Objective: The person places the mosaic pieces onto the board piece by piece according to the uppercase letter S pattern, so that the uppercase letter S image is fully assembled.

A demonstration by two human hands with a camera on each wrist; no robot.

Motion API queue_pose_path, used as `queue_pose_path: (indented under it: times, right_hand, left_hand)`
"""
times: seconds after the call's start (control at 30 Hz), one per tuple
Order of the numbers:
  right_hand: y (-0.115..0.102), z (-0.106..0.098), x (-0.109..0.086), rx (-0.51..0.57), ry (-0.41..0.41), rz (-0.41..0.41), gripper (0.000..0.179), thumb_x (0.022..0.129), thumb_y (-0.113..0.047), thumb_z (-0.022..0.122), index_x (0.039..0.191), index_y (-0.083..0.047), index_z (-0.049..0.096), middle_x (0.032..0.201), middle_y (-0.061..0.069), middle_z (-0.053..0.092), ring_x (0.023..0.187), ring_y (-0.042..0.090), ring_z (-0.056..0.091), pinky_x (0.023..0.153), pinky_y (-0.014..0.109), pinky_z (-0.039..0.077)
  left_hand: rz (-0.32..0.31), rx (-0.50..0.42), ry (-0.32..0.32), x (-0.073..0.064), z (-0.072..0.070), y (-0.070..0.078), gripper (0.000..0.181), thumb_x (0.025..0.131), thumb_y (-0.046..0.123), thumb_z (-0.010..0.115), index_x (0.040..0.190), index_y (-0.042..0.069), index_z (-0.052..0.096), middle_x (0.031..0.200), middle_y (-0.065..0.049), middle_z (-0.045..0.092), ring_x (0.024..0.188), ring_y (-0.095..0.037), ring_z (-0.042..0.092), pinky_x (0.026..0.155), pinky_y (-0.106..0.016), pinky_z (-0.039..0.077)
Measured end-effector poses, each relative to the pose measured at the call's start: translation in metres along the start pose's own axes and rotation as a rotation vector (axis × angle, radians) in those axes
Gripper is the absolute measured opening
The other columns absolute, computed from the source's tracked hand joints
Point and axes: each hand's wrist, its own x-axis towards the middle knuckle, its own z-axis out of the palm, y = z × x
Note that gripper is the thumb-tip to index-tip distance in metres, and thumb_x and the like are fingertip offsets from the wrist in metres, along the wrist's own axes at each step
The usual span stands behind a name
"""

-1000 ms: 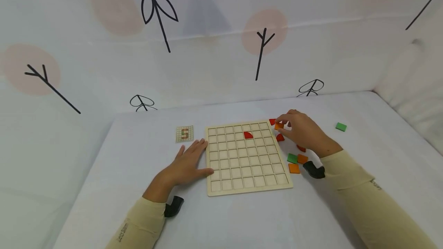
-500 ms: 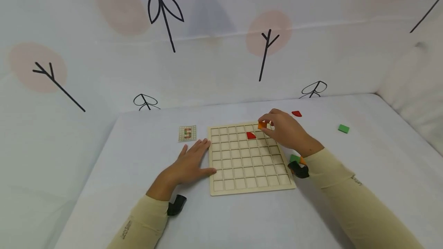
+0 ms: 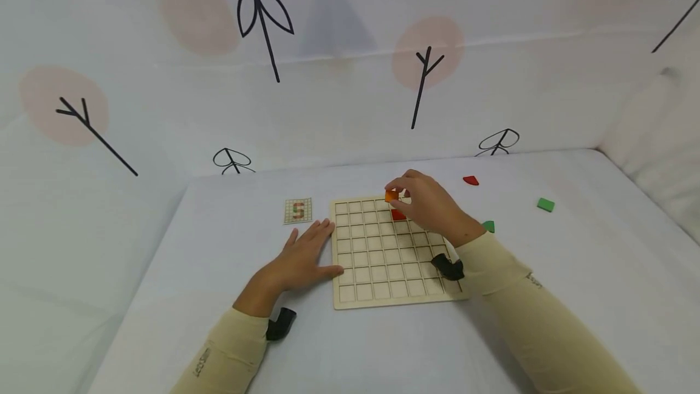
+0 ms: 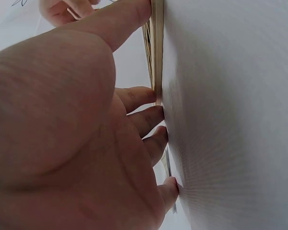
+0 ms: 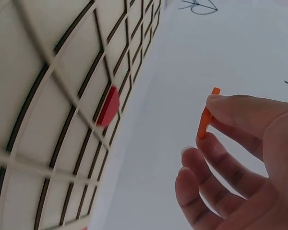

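Note:
A pale wooden grid board [image 3: 377,257] lies flat on the white cloth. One red quarter-round tile [image 3: 398,214] sits in a cell near its far side; the red tile [image 5: 109,106] also shows in the right wrist view. My right hand [image 3: 429,205] pinches an orange square tile [image 3: 391,196] between thumb and fingers, raised over the board's far rows. In the right wrist view the orange tile [image 5: 209,114] is seen edge-on. My left hand [image 3: 298,263] rests with fingers spread at the board's left edge, its thumb on the rim [image 4: 157,48].
A small pattern card [image 3: 298,211] with a coloured figure lies beyond the left hand. To the right are a red tile [image 3: 471,180], a green square tile [image 3: 545,204] and another green tile [image 3: 488,226] partly hidden by the right sleeve. A patterned cloth backdrop [image 3: 350,108] rises behind.
My right hand has carried the orange tile leftward from the loose tiles at the board's right to above its far rows. The left hand stays at the left edge. The view has shifted slightly.

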Motion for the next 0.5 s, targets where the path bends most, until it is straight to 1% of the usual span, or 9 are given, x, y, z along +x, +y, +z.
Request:
queue_pose_path:
  times: [0.1,0.27,0.5]
  right_hand:
    - [-0.005,0.005,0.004,0.041,-0.001,0.001,0.027,0.092,-0.012,0.072,0.119,-0.006,0.071,0.113,0.010,0.065,0.096,0.025,0.063,0.076,0.036,0.056]
    - [-0.009,0.011,0.008,0.086,-0.015,0.035,0.028,0.093,-0.012,0.071,0.121,-0.008,0.070,0.115,0.009,0.065,0.097,0.024,0.061,0.073,0.033,0.055]
    - [-0.003,0.017,0.012,0.117,-0.059,0.053,0.025,0.093,-0.012,0.070,0.117,-0.006,0.072,0.108,0.008,0.066,0.092,0.023,0.058,0.071,0.030,0.051]
  left_hand:
    - [0.000,0.004,0.000,0.001,0.001,0.000,0.097,0.088,0.052,0.071,0.162,0.019,0.018,0.169,0.002,0.015,0.158,-0.020,0.008,0.127,-0.053,0.000]
    - [0.004,0.007,-0.002,0.002,0.000,0.001,0.096,0.088,0.053,0.071,0.162,0.019,0.019,0.169,0.001,0.015,0.158,-0.020,0.008,0.127,-0.053,0.001]
    - [-0.003,0.012,-0.005,0.001,-0.001,0.002,0.096,0.088,0.052,0.071,0.162,0.018,0.019,0.169,0.000,0.016,0.158,-0.022,0.009,0.127,-0.054,0.001]
